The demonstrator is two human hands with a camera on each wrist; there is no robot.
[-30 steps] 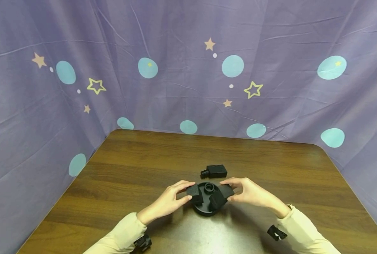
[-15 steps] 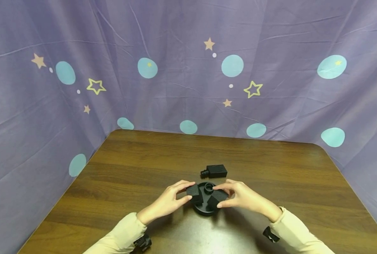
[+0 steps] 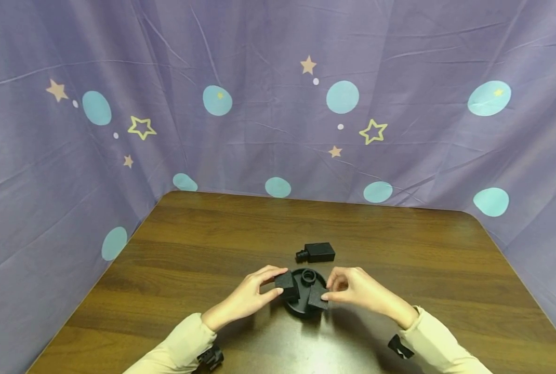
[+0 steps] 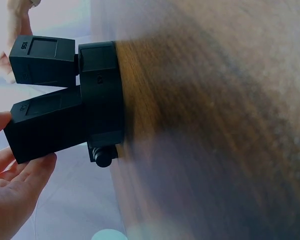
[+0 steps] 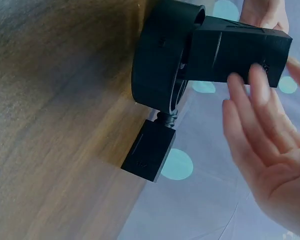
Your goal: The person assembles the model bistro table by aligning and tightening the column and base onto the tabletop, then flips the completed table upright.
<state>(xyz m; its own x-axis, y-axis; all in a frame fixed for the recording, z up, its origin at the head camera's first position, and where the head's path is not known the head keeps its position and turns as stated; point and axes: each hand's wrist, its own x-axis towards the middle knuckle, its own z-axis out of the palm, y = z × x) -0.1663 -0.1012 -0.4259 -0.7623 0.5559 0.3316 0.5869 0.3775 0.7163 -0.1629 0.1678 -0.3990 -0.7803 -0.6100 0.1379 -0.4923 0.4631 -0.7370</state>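
Note:
A round black base [image 3: 301,310] lies on the table with two rectangular black blocks standing in it and one open ring socket [image 3: 308,275] at its far side. My left hand [image 3: 250,295] holds the left block [image 3: 285,282] between thumb and fingers; the left wrist view shows this block [image 4: 47,125] seated against the base [image 4: 102,95]. At the right block [image 3: 317,299] my right hand [image 3: 359,292] has its thumb and fingertips on the upper end. A narrow neck joins that block [image 4: 42,60] to the base. The right wrist view shows fingertips [image 5: 260,82] along its side.
Just beyond the base a third black block [image 3: 321,251] with a threaded neck lies on its side. A wooden table [image 3: 212,228] spreads around it all, with a purple patterned curtain [image 3: 268,114] behind. Dark wrist cameras [image 3: 211,357] hang under both cuffs.
My right hand first moved left over the right block, then drew its fingers in at the block's right corner. The right block has turned and sits more upright. The left hand stays put.

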